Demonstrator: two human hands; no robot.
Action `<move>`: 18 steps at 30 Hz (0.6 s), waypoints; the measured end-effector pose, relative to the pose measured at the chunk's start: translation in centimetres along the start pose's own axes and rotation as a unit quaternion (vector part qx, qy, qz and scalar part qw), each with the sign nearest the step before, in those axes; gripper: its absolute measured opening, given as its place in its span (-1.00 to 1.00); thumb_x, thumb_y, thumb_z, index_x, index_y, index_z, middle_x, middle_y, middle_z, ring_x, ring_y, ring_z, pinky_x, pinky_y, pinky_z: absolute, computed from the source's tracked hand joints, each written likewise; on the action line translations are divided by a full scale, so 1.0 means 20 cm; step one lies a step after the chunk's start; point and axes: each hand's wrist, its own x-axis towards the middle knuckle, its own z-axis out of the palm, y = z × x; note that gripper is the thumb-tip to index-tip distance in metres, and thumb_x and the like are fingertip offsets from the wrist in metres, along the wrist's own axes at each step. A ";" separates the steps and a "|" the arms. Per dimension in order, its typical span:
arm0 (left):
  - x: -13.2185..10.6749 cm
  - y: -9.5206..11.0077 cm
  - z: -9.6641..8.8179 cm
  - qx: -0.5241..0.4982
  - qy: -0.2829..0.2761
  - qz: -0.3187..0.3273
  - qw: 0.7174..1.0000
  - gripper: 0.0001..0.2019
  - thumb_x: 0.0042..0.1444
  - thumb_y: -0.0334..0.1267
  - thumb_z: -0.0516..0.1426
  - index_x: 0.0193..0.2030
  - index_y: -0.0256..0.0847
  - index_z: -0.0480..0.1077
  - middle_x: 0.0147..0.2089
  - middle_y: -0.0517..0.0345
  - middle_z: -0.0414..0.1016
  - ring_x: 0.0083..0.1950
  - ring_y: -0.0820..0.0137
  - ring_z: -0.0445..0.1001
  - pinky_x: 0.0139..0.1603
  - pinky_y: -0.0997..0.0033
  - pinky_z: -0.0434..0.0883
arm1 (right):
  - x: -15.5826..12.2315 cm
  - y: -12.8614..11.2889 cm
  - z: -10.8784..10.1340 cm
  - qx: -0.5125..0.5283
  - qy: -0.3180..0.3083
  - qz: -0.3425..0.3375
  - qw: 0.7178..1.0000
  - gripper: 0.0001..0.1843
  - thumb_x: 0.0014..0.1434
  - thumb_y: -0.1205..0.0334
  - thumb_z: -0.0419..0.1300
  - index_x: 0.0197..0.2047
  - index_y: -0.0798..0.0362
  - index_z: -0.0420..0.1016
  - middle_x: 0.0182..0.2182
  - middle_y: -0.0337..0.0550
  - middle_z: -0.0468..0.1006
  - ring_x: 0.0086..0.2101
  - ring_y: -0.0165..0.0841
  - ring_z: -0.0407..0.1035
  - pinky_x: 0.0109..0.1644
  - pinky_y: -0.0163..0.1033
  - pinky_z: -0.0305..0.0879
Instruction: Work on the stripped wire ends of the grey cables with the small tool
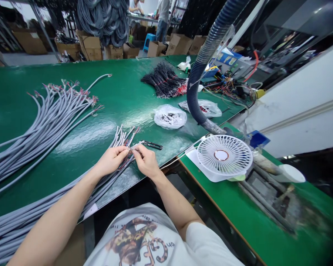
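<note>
Head view: left hand (pixel 111 160) and right hand (pixel 146 160) pinch thin wires (pixel 130 148) from grey cables (pixel 119 138), beside snips (pixel 152 145) on the worktop (pixel 122 107).

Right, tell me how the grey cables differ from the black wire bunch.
The grey sheathed cables are thicker and longer than the black wires, and fan out loosely while the black sit tightly bunched. The grey ends show coloured cores; the black bunch shows red. Both lie on the green bench.

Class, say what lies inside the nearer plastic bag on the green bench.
Small dark pieces show through the nearer plastic bag; its cloudy, crumpled film hides their exact form.
</note>
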 end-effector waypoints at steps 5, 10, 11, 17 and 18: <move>0.04 -0.05 0.00 0.080 0.067 -0.013 0.995 -0.64 0.18 -0.06 -0.04 -0.24 -0.23 0.50 -0.28 0.13 0.56 -0.24 0.31 0.45 -0.19 0.40 0.30 | -0.10 -0.16 -0.02 0.040 -0.043 -0.141 0.988 -0.82 0.25 0.27 0.04 -0.33 0.09 0.44 -0.49 -0.22 0.48 -0.51 -0.46 0.33 -0.35 -0.37 0.25; 0.04 -0.04 -0.02 0.001 0.080 -0.033 0.996 -0.58 0.15 0.02 -0.01 -0.19 -0.27 0.51 -0.48 0.18 0.49 -0.42 0.38 0.39 -0.31 0.44 0.30 | -0.14 -0.27 -0.07 0.068 -0.059 -0.230 0.969 -0.82 0.26 0.30 0.04 -0.26 0.10 0.47 -0.40 -0.15 0.57 -0.43 -0.46 0.42 -0.26 -0.39 0.33; 0.03 -0.03 -0.03 -0.030 0.069 -0.041 0.996 -0.56 0.15 0.04 -0.01 -0.16 -0.28 0.50 -0.57 0.24 0.40 -0.51 0.43 0.31 -0.38 0.46 0.27 | -0.12 -0.26 -0.09 0.056 -0.043 -0.196 0.978 -0.80 0.27 0.30 0.02 -0.25 0.10 0.48 -0.38 -0.13 0.58 -0.41 -0.45 0.43 -0.26 -0.38 0.34; -0.01 0.00 -0.03 -0.014 0.049 -0.010 0.999 -0.58 0.19 0.00 -0.02 -0.46 -0.26 0.46 -0.63 0.24 0.34 -0.57 0.50 0.23 -0.42 0.49 0.22 | -0.09 -0.06 -0.18 -0.026 0.024 -0.053 0.998 -0.78 0.27 0.25 0.05 -0.23 0.09 0.51 -0.36 -0.13 0.58 -0.36 -0.40 0.45 -0.22 -0.35 0.33; -0.01 -0.01 -0.03 0.018 0.058 -0.001 0.998 -0.58 0.19 -0.01 -0.02 -0.44 -0.26 0.48 -0.61 0.23 0.38 -0.55 0.48 0.27 -0.42 0.49 0.23 | -0.09 -0.04 -0.19 -0.040 0.026 -0.044 0.998 -0.78 0.27 0.25 0.05 -0.23 0.09 0.52 -0.36 -0.14 0.59 -0.36 -0.40 0.45 -0.22 -0.34 0.33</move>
